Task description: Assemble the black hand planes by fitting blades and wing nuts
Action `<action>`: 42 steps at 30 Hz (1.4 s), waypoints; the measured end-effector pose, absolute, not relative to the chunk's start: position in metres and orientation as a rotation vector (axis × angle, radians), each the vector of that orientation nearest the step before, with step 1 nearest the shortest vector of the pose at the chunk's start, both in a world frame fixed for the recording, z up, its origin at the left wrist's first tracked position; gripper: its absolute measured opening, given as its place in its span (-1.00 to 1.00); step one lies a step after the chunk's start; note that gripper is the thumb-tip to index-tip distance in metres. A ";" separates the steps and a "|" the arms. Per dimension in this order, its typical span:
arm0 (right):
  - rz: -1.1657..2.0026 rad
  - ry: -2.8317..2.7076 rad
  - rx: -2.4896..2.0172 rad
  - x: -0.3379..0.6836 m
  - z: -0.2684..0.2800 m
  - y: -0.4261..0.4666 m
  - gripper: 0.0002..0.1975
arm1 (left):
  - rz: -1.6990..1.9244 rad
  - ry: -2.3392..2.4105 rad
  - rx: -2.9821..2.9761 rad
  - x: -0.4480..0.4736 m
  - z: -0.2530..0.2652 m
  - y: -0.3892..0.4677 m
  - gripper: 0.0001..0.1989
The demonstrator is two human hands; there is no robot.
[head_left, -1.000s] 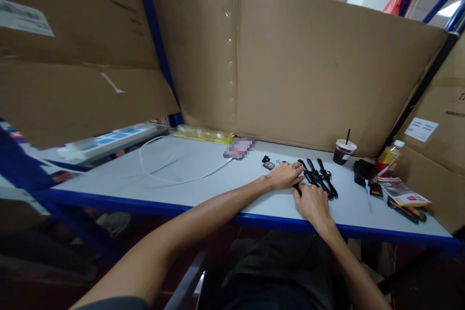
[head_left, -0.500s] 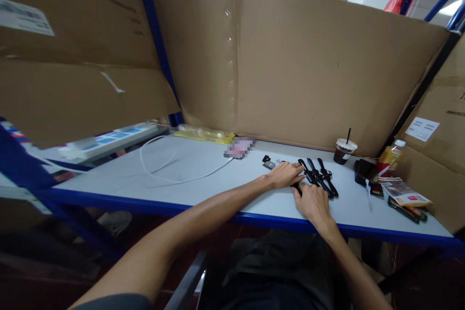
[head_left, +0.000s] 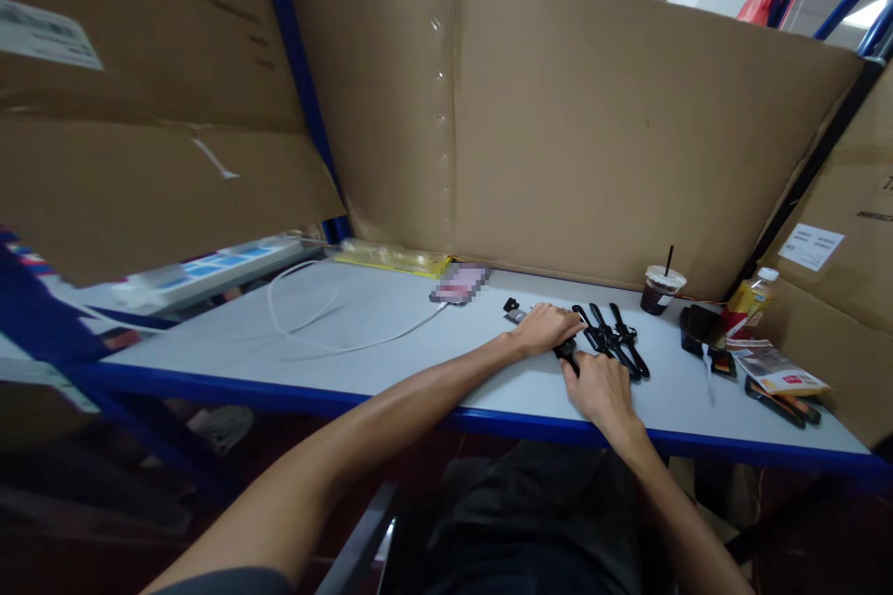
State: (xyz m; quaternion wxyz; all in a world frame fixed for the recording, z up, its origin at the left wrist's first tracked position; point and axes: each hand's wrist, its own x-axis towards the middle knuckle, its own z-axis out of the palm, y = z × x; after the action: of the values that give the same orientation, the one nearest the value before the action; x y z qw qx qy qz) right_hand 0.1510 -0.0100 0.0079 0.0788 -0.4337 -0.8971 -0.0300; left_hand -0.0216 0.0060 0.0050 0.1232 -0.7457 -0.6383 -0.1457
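Observation:
My right hand (head_left: 600, 387) is closed near the table's front edge, its thumb on the lower end of a black watch strap (head_left: 566, 353). Just beyond it, my left hand (head_left: 548, 329) has its fingers curled over the upper part of the same strap and hides most of it. Beside my hands on the right, three black watches (head_left: 614, 342) with their straps stretched out lie slantwise, side by side. A small grey and black piece (head_left: 514, 312) rests on the table behind my left hand; I cannot make out what it is.
The grey table (head_left: 391, 372) has a blue front edge. A phone (head_left: 459, 284) on a white cable (head_left: 369, 346) lies at the back. To the right stand a drink cup (head_left: 661, 290), a bottle (head_left: 753, 302), a black case (head_left: 699, 327) and a packet (head_left: 778, 367). Cardboard (head_left: 593, 130) walls the back.
My left hand has shifted slightly away from my right hand, and more of the black strap shows between them. The right hand and the three watches have stayed in place.

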 end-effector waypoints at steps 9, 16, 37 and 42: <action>-0.109 -2.676 -1.283 0.151 0.006 -0.009 -0.58 | -0.288 -1.869 -2.206 -0.031 0.000 0.009 -0.50; -0.125 -2.675 -1.289 0.151 0.006 -0.009 -0.60 | -0.384 -1.770 -2.220 -0.018 0.004 -0.002 -0.59; -0.113 -2.679 -1.305 0.151 0.006 -0.009 -0.60 | -0.379 -1.737 -2.316 -0.021 -0.002 0.006 -0.72; -0.099 -2.689 -1.321 0.150 0.007 -0.008 -0.57 | -0.405 -1.880 -2.251 -0.023 -0.002 0.010 -0.68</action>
State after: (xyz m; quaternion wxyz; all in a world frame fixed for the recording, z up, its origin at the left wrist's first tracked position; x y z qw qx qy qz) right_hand 0.1499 -0.0082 0.0068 0.0720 -0.4396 -0.8947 -0.0328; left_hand -0.0235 0.0097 -0.0018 0.0904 -0.7571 -0.6325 -0.1362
